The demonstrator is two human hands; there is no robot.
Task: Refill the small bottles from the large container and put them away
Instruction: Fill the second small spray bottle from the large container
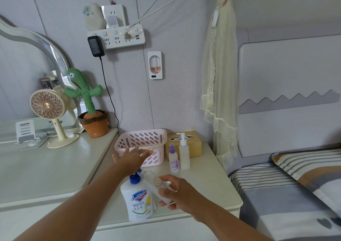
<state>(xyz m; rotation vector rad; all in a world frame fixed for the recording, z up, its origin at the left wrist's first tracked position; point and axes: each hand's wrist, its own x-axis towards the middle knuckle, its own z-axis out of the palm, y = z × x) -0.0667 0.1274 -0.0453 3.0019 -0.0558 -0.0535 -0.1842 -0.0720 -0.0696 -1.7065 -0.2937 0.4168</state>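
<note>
pink basket (pixel 142 141), green cactus toy (pixel 84 91), striped pillow (pixel 310 165)

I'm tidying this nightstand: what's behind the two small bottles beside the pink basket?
A wooden tissue box stands behind the spray bottle and pump bottle. They cover part of its front.

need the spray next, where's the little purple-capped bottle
The purple-capped bottle stands upright on the nightstand, just right of the pink basket and left of the white pump bottle.

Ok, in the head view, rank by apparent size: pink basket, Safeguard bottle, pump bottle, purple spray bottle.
1. pink basket
2. Safeguard bottle, nearer the camera
3. pump bottle
4. purple spray bottle
</note>
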